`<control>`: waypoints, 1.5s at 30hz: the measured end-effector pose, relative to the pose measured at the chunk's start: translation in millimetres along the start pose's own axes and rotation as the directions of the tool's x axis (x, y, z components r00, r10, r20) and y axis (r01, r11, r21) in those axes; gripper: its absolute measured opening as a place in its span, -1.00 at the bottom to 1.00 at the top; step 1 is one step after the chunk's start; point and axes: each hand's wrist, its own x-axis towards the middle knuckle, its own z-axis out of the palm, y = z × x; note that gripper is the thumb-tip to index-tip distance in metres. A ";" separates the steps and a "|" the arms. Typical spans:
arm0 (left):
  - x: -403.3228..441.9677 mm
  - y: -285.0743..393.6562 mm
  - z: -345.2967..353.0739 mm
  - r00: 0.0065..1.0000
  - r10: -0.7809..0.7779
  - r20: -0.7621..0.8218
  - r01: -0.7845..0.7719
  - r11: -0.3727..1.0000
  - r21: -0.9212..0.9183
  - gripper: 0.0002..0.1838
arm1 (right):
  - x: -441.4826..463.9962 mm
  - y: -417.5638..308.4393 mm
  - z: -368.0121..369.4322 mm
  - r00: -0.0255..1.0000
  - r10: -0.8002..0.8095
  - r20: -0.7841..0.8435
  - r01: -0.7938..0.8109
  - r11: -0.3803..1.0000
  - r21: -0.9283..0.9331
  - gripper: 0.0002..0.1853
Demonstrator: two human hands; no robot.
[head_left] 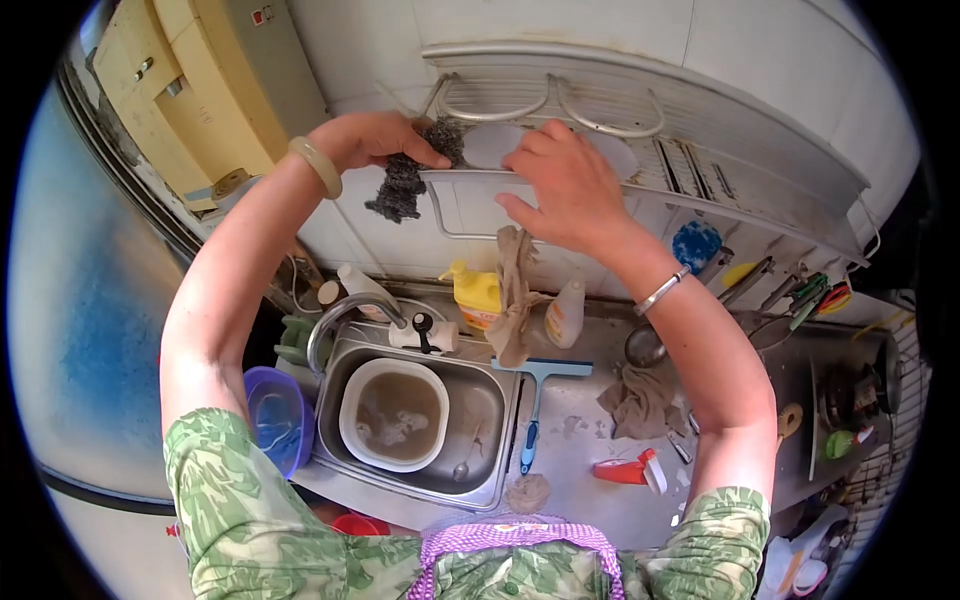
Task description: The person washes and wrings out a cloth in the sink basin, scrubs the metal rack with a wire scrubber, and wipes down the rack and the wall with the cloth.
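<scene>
My left hand (383, 142), with a pale bangle at the wrist, is closed around a dark grey steel wool scourer (400, 190) at the left end of a metal wall rack (700, 200). Part of the scourer hangs below the rack's front rail, and more of it lies behind my fingers. My right hand (568, 185) reaches over the front rail with its thumb held apart. Its bent fingertips are by a white plate (492, 146) standing in the rack; whether they touch it I cannot tell.
Below is a sink (480, 440) holding a white basin (352, 425) of cloudy water. Behind stand a yellow bottle (477, 298) and a spray bottle (566, 312). A blue squeegee (532, 420), a brown cloth (640, 400) and a red spray head (625, 470) lie on the counter.
</scene>
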 end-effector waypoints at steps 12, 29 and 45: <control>47.2 -29.4 9.6 0.930 0.292 -0.221 -0.320 0.942 -0.101 -0.52 | 2.2 -2.1 3.1 1.000 0.004 -0.009 -0.004 1.000 0.009 -0.66; 41.5 -22.2 22.8 0.935 0.229 -0.270 -0.298 0.922 -0.247 -0.61 | 3.1 -5.0 1.0 0.999 0.043 0.022 -0.043 0.999 0.002 -0.68; 72.1 -62.6 0.4 0.889 0.199 -0.413 -0.225 0.974 -0.015 -0.73 | 1.0 -4.9 2.5 0.999 0.036 0.038 -0.036 0.999 0.008 -0.68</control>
